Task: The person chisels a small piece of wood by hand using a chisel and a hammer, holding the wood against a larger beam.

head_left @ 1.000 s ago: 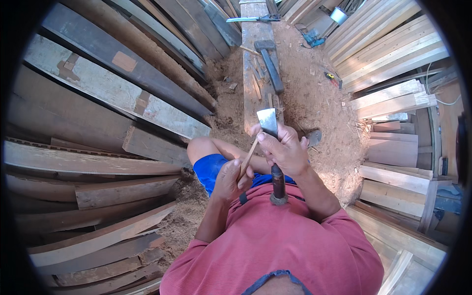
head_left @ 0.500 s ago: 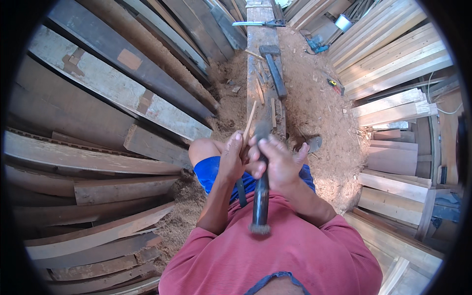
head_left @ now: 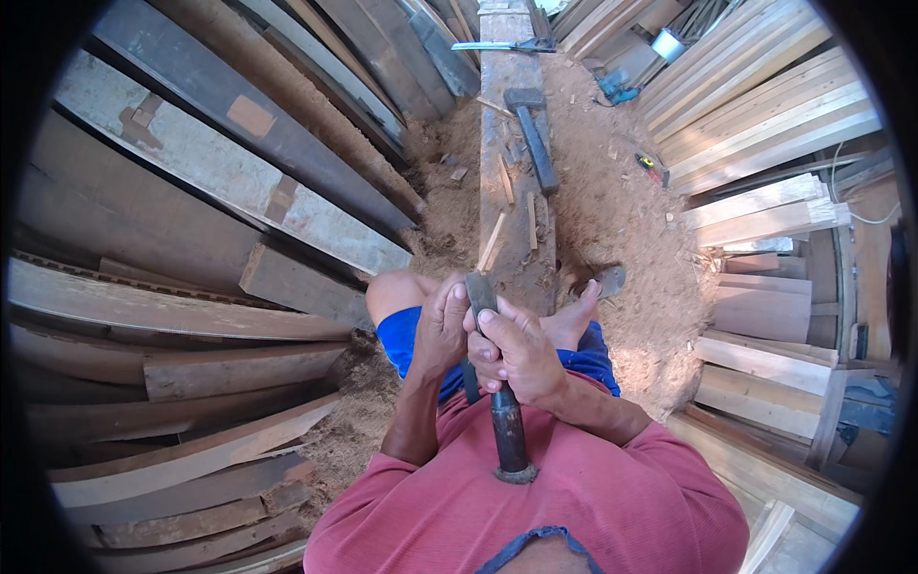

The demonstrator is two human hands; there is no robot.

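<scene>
My right hand (head_left: 521, 349) is wrapped round a chisel (head_left: 510, 430) with a dark round handle. The butt of that handle rests against my shirt, and the flat blade points away from me. Beside it, my left hand (head_left: 443, 320) is closed on a thin wooden stick (head_left: 492, 239), whose far end shows just past the blade tip. The blade and fingers hide the stick's lower part. Beyond my hands, a hammer (head_left: 535, 143) with a dark head and handle lies on the long wooden plank (head_left: 502, 72).
Thin wood strips (head_left: 533, 220) lie on the plank, with a handsaw (head_left: 502, 45) across its far end. Boards (head_left: 191, 230) lean along the left; stacked timber (head_left: 765, 105) stands right. Sawdust covers the floor (head_left: 612, 220). My bare foot (head_left: 574, 316) is beside the plank.
The chisel has swung so its blade now sits against the stick by my left fingers, and its butt has come back to my chest. The stick has tipped and shows less.
</scene>
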